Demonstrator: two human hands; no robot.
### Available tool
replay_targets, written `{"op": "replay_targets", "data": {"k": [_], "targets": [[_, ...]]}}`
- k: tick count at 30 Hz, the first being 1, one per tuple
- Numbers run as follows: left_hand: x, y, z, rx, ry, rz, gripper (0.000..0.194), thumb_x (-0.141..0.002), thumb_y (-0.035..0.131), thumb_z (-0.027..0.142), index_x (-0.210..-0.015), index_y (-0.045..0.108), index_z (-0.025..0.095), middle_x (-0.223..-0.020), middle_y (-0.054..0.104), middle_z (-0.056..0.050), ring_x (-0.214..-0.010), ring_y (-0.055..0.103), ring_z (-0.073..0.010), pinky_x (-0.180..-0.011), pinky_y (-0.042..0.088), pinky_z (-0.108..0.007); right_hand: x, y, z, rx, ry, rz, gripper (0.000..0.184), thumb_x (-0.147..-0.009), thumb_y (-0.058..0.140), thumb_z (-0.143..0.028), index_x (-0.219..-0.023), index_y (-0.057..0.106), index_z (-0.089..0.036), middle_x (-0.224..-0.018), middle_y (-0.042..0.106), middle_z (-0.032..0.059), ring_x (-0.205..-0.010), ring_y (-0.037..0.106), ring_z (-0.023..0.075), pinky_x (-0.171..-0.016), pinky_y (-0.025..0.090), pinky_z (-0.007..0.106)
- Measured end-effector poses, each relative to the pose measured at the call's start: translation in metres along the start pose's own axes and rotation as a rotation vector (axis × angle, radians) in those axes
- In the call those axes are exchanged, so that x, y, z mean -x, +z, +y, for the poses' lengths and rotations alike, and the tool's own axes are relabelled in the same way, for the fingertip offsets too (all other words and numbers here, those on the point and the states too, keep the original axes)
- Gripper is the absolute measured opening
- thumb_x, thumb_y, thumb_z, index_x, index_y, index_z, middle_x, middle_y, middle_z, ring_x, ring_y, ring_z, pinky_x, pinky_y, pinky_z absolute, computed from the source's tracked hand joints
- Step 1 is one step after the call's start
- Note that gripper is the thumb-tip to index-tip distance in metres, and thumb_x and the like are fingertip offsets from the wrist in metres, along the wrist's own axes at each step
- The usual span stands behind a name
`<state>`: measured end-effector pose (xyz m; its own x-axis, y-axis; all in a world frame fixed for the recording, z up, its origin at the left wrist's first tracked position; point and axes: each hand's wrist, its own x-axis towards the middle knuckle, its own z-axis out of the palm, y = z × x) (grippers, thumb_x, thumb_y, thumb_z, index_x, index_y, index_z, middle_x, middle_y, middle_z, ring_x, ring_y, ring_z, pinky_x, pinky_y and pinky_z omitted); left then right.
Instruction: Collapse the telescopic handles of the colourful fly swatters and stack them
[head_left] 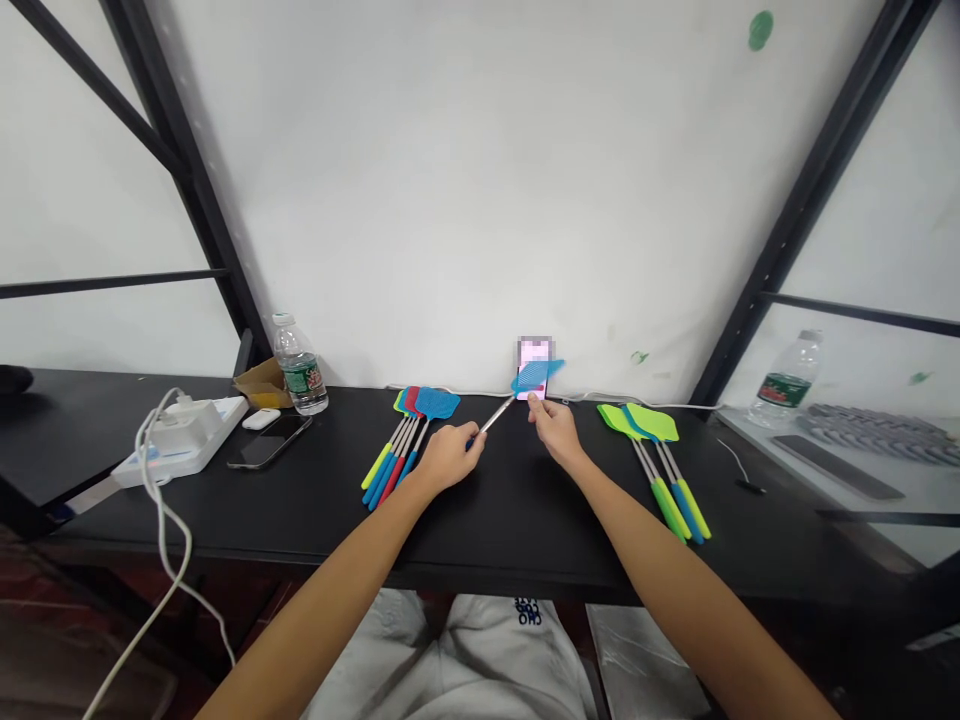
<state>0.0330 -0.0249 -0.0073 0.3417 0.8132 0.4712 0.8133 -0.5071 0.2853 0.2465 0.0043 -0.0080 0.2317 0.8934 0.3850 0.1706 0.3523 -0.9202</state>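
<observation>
Nearest, the person's pale trousers (pixel 480 655) show below the front edge of the black worktop (pixel 510 520). On the worktop, a right-hand group of fly swatters (pixel 684 505), mostly lime with some blue, lies with handles toward the person; a left-hand group (pixel 391 480) in yellow-green, blue and red lies likewise. Between the groups, the left hand (pixel 448 455) is closed around the handle of a blue fly swatter (pixel 534 375), its shaft slanting up to the right. The right hand (pixel 555 430) is partly curled, thumb up by the swatter's head; whether it pinches the swatter I cannot tell. At far left lie a white power strip (pixel 184 450), a dark phone (pixel 271 441) and a small white case (pixel 261 419). Farther back, a water bottle (pixel 302 375) stands beside a cardboard box (pixel 262 385). Behind the blue head, a lit phone (pixel 535 352) stands upright near the white wall (pixel 487 200).
</observation>
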Motion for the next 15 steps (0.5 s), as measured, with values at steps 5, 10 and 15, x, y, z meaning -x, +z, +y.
{"op": "replay_targets", "data": {"k": [5, 10, 15], "targets": [[-0.002, -0.012, -0.01, -0.108, -0.19, 0.128, 0.039, -0.094, 0.037, 0.041, -0.073, 0.062, 0.019, -0.063, 0.061, -0.005, -0.064, 0.057, -0.0177, -0.058, 0.028, -0.027, -0.015, -0.034, -0.004, 0.514, -0.227, 0.129, 0.055, -0.087, 0.051, -0.055, -0.046, 0.044, -0.019, -0.046, 0.042, 0.001, -0.051, 0.045, 0.0137, -0.052, 0.032, 0.026], [0.007, -0.026, -0.017, -0.277, -0.393, 0.068, 0.041, -0.09, 0.04, 0.043, -0.069, 0.065, 0.018, -0.077, 0.067, -0.01, -0.08, 0.064, -0.0245, -0.067, 0.039, -0.029, -0.033, -0.077, 0.005, 1.067, 0.178, 0.254, 0.027, -0.078, 0.064, -0.041, -0.078, 0.067, -0.014, -0.087, 0.065, 0.0177, -0.09, 0.062, 0.0289, -0.074, 0.044, 0.035], [0.015, -0.033, -0.021, -0.433, -0.526, -0.06, 0.035, -0.085, 0.043, 0.036, -0.089, 0.071, 0.014, -0.091, 0.069, -0.015, -0.089, 0.066, -0.0295, -0.077, 0.046, -0.037, -0.041, -0.097, 0.009, 1.25, 0.56, 0.255, 0.057, -0.072, 0.067, -0.046, -0.114, 0.064, -0.008, -0.126, 0.053, 0.0283, -0.118, 0.05, 0.04, -0.091, 0.04, 0.049]]}}
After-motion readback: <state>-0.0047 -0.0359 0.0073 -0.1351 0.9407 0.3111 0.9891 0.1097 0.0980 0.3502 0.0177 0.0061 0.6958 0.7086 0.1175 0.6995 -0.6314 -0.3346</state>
